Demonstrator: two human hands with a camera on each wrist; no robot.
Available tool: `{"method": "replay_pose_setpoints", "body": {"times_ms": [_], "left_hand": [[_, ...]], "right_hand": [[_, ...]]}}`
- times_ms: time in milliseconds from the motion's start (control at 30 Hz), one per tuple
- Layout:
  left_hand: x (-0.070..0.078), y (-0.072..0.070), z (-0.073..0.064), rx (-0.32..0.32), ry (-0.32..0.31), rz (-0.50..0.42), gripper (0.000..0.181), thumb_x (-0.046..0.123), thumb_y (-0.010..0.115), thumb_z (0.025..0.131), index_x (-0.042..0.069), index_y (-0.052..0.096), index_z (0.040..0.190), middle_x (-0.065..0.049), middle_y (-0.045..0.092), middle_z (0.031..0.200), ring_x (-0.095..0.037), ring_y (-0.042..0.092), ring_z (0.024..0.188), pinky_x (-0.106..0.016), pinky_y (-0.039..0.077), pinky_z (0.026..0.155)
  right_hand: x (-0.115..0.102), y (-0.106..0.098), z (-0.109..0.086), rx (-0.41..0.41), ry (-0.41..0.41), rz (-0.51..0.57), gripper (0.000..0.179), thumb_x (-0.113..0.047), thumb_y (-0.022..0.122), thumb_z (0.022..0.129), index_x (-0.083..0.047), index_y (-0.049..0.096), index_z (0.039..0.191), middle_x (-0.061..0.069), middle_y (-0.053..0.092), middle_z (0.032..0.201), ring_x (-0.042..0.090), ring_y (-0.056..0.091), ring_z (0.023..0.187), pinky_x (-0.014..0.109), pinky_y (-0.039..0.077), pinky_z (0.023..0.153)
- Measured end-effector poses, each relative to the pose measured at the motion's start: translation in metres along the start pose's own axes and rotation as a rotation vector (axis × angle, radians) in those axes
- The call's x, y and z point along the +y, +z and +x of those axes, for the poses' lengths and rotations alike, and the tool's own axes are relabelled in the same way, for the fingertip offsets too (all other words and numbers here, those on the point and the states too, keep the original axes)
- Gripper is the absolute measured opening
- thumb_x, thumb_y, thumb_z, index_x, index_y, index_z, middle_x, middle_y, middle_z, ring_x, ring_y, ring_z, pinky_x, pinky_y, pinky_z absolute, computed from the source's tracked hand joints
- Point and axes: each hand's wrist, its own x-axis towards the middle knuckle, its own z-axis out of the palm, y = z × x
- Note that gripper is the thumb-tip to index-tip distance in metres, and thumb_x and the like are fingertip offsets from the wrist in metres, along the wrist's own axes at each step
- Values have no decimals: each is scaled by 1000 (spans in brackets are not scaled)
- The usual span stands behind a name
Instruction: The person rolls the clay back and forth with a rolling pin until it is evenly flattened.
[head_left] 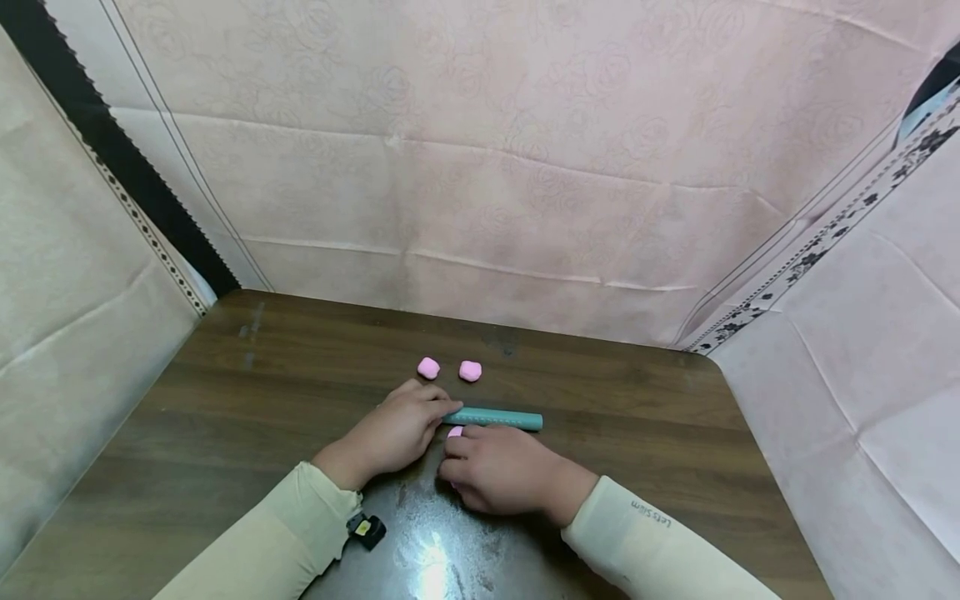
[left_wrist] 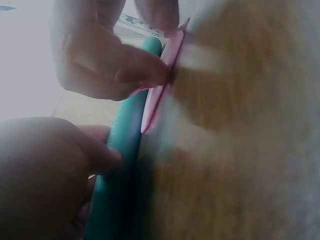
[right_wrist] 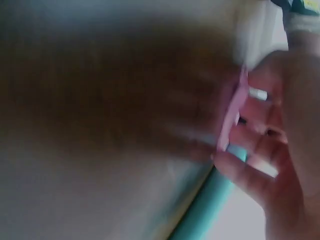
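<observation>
Left hand [head_left: 401,425]: bent over the left part of the teal rolling rod [head_left: 501,418], pinching it between thumb and fingers; partly hidden on the far side.
Right hand [head_left: 498,468]: curled just near of the rod, to the right of the left hand, pinching the flattened pink clay piece [head_left: 455,432] between thumb and fingertips.
Flattened clay: mostly covered by the right hand from above; thin and seen nearly edge-on from both wrists; close along the near side of the rod, touching or just apart, cannot tell which.
Teal rod: lying left to right on the brown wood-grain table [head_left: 637,433], with small printed marks along its length and a bare right end beyond the hands.
Pink lumps: on the table, far of the rod; left pink lump [head_left: 428,368] near the left hand's knuckles, right pink lump [head_left: 470,372] just beside it, apart.
Sleeves: pale on both arms, with dark lettering on the right sleeve [head_left: 660,533]; black wrist device [head_left: 367,530] at the left cuff.
Surroundings: pale rose-patterned cloth [head_left: 480,183] beyond the far table edge; floral border [head_left: 813,250] at far right.
</observation>
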Motion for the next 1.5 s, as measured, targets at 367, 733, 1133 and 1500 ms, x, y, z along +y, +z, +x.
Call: {"method": "replay_pose_setpoints", "body": {"times_ms": [367, 733, 1133, 1500], "left_hand": [[-1, 1, 0, 13, 10, 0, 34, 8, 69, 111, 13, 78, 143, -4, 77, 131, -27, 65, 117, -45, 57, 103], [1, 0, 0, 11, 11, 1, 34, 8, 69, 111, 12, 79, 143, -4, 78, 131, -27, 65, 116, -45, 57, 103], [1, 0, 0, 15, 13, 1, 34, 8, 69, 110, 13, 79, 143, -4, 77, 131, -28, 65, 117, -46, 57, 103], [-1, 0, 0, 4, 9, 5, 35, 8, 69, 110, 13, 78, 144, -4, 77, 132, -28, 65, 118, -46, 56, 104]], "right_hand": [[5, -2, -1, 35, -94, -115, 4, -30, 76, 103, -30, 76, 107, -14, 72, 107, 11, 69, 101, 28, 59, 92], [5, -7, -2, 25, -96, -80, 3, -29, 76, 106, -29, 79, 105, -15, 73, 108, 9, 70, 105, 27, 59, 96], [2, -4, -3, 27, -3, -113, 10, -21, 82, 96, -27, 76, 102, -13, 73, 95, 11, 67, 89, 28, 58, 82], [3, -9, -2, -52, 42, -90, 9, -24, 82, 100, -30, 82, 107, -14, 75, 98, 10, 66, 89, 26, 57, 83]]}}
